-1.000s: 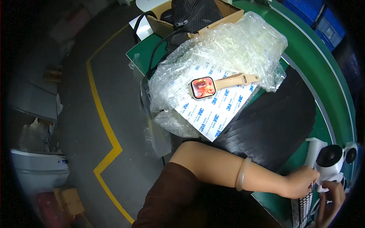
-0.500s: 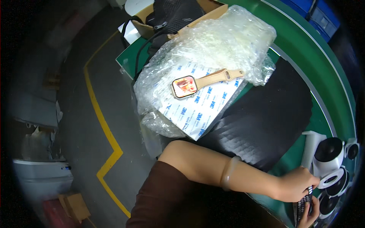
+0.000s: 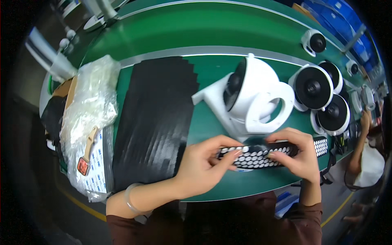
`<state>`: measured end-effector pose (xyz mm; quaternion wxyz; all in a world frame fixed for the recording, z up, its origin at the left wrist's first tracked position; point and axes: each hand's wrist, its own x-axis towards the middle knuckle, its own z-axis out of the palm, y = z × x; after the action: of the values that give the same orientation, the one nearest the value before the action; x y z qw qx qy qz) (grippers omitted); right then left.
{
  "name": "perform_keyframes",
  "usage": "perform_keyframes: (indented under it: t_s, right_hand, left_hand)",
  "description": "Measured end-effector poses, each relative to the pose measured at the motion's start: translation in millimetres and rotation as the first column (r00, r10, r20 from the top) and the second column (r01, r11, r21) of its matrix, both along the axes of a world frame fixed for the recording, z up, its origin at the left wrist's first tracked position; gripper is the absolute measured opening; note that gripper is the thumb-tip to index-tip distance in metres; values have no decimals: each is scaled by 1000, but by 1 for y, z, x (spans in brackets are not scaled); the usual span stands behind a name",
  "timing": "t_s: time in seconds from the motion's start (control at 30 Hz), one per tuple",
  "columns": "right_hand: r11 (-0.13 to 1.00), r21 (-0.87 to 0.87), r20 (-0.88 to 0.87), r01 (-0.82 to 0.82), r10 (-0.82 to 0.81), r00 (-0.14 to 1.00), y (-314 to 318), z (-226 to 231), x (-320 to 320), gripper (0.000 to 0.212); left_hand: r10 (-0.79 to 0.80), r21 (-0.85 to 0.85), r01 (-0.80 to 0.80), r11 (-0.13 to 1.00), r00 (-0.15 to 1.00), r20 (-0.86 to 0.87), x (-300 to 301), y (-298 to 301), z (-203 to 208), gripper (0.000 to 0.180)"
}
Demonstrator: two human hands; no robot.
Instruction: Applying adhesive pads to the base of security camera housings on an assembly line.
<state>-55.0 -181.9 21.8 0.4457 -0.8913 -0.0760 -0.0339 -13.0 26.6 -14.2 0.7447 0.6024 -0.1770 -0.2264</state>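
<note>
Black-and-white dotted strip (image 3: 256, 160) sits pinched in the grip of left hand (image 3: 203, 164) and right hand (image 3: 301, 157) alike, its long axis running crosswise between them, while a white round-bodied device (image 3: 263, 73) stands just beyond.

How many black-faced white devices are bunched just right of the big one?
3 that show clearly: the left device, the rear device behind it to the right, and the front device nearest the person. Others may be hidden behind them.

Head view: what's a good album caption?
Left hand and right hand hold a white-dotted black strip over a green table.
</note>
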Motion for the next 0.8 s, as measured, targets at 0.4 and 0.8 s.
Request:
perform_keyframes:
  t_s: [0.4, 0.8]
  right_hand:
    - [992, -121, 523, 16, 51, 851, 29, -17, 6, 21]
    - [991, -118, 296, -60, 93, 951, 31, 8, 4, 18]
  left_hand:
    - [-21, 202, -26, 979, 973, 229, 5, 5, 12, 12]
    - [-7, 261, -158, 952, 844, 536, -1, 5, 11, 10]
